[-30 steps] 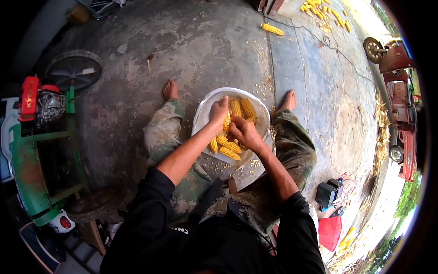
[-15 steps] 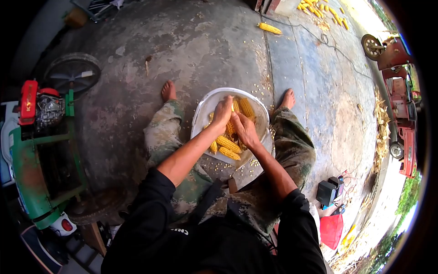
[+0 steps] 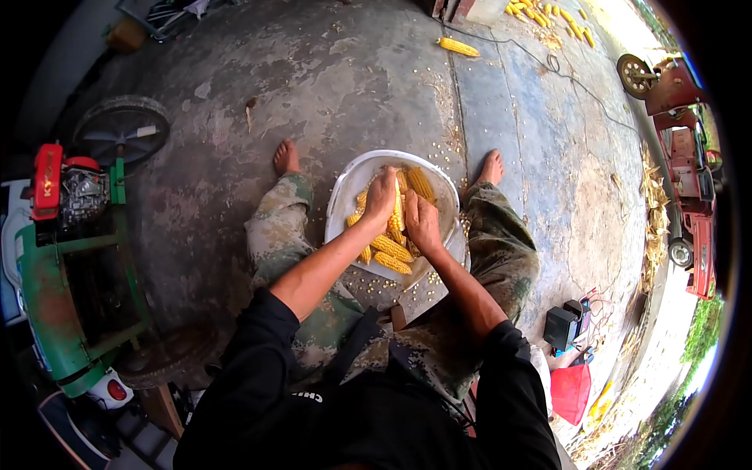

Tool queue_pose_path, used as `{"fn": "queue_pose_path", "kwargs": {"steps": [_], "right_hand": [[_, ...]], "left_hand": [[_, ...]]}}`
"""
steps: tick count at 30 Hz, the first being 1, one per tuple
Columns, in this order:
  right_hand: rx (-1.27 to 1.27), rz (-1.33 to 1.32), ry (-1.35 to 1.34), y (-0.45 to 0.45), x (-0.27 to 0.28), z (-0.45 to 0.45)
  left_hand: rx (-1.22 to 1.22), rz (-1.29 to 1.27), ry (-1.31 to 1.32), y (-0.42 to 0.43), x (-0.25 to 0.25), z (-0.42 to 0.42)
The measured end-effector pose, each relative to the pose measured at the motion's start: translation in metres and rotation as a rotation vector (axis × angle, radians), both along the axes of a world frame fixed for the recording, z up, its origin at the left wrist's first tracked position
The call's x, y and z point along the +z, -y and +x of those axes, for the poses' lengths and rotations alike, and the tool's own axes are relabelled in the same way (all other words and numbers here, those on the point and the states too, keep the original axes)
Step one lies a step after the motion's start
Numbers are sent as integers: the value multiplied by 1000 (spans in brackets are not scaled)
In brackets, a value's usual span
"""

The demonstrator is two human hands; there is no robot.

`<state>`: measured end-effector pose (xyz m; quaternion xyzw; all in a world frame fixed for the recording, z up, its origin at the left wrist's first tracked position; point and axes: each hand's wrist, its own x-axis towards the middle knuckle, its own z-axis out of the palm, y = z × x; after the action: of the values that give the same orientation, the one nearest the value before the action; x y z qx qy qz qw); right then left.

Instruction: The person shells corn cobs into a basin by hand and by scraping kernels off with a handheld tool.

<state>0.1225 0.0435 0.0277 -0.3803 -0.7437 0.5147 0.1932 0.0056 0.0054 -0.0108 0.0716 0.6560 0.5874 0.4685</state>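
Note:
Between my legs stands a white tub (image 3: 338, 205) that holds several yellow corn cobs (image 3: 392, 247) and loose kernels. Above it my left hand (image 3: 381, 196) is wrapped round an upright corn cob (image 3: 397, 210). My right hand (image 3: 423, 222) is at the right side of that cob, its fingers curled in; whether it grips anything is hidden. More cobs lie in the tub beyond and below my hands.
A green machine with a red engine (image 3: 47, 182) stands at the left. One cob (image 3: 458, 47) lies on the floor ahead, near a cable (image 3: 553, 64). A black box (image 3: 560, 328) and a red bag (image 3: 571, 392) are at the right. Kernels are scattered round the tub.
My right hand has moved from against my left hand to slightly right of it, its fingers now curled. More of the held cob shows between my hands. The view has shifted slightly.

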Motion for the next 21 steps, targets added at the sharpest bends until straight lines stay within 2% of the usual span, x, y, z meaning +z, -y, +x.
{"fn": "queue_pose_path", "kwargs": {"steps": [1, 3, 5, 6, 7, 8, 11, 12, 15, 16, 18, 21], "right_hand": [[-47, 88, -70, 1, -2, 0], [-50, 50, -63, 1, -4, 1], [-74, -242, 11, -2, -4, 2], [-89, -171, -25, -1, 7, -1], [-30, -226, 64, -4, 6, -1], [-45, -319, 46, -1, 5, 0], [1, -199, 23, -9, 14, 0], [11, -132, 0, -13, -5, 2], [37, -238, 24, -7, 13, 8], [33, -229, 20, -6, 3, 8], [-4, 103, -17, -7, -22, 8], [-18, 9, -47, -10, -24, 7]], "left_hand": [[15, 5, 115, 0, 0, 0], [16, 18, 88, 2, 3, 1], [13, 44, 57, 1, 11, 2], [14, 34, -46, 3, 14, 3], [9, 30, -142, 5, 14, 7], [-15, 8, -106, 8, 14, 7], [-74, 30, -30, -4, 9, 5], [-99, 30, -40, -6, 1, 6], [-161, -7, -84, 2, -4, 7], [-196, -35, -114, 2, -3, 6], [-161, 30, -90, 0, -3, 8], [-135, 65, -27, -1, -21, 5]]}}
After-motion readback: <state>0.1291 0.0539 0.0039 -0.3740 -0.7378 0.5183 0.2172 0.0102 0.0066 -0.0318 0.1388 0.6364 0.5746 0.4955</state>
